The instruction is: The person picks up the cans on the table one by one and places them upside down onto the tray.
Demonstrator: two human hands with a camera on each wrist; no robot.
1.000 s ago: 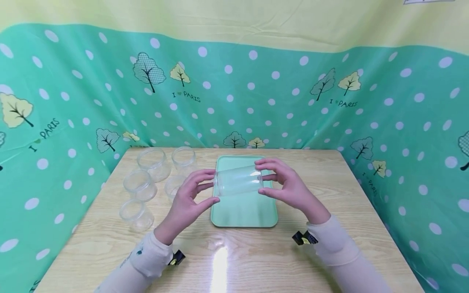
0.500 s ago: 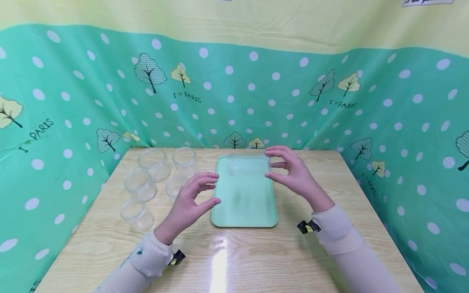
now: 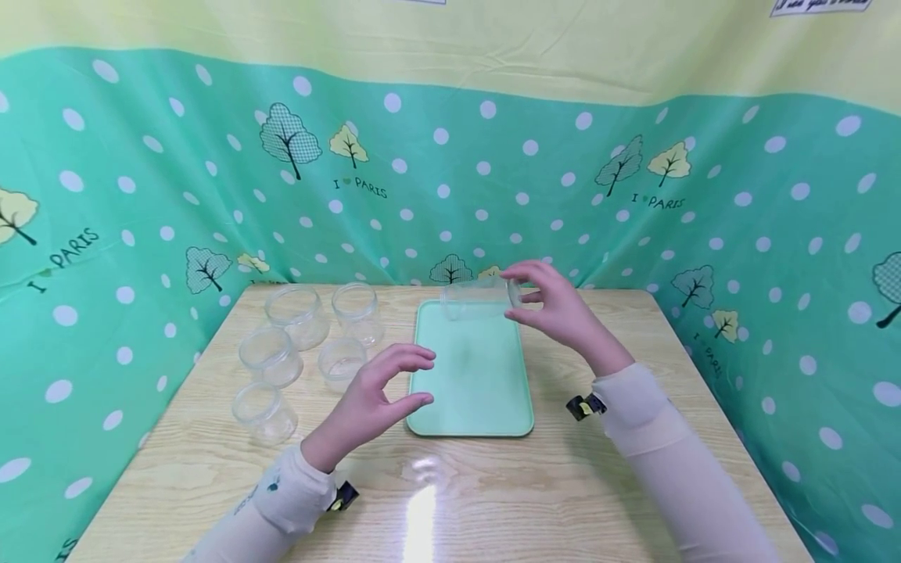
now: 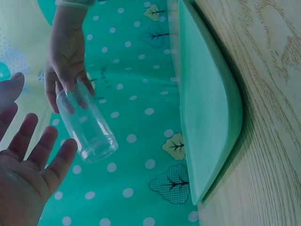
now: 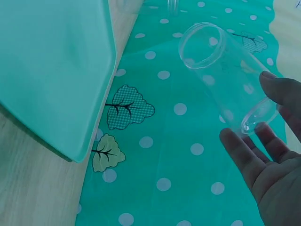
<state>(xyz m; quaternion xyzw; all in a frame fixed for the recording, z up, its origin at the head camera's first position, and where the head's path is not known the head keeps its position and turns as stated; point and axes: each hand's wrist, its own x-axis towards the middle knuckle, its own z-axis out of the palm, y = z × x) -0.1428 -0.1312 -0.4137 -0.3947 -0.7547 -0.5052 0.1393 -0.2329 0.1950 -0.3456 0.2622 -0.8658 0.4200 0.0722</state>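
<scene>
My right hand (image 3: 559, 313) holds a tall clear jar (image 3: 475, 297) by one end, fingers and thumb spread round it. The jar lies sideways in the air near the far end of a pale green tray (image 3: 472, 399). In the right wrist view the open rim of the jar (image 5: 211, 70) points away from the fingertips, which grip the base end. My left hand (image 3: 373, 403) hovers by the tray's left side, thumb and fingers apart around nothing. The left wrist view shows that left hand (image 4: 28, 174) with fingers spread, short of the jar (image 4: 87, 122).
Left of the tray, several clear jars of different widths stand upright on the wooden table (image 3: 493, 500), among them a wide jar (image 3: 299, 320) at the back and a small jar (image 3: 266, 418) in front. A green dotted cloth (image 3: 464, 188) hangs along the table's back and sides.
The jar was held between both hands over the tray; the left hand has let go. The right hand has carried it toward the tray's far end. The left hand has shifted slightly right.
</scene>
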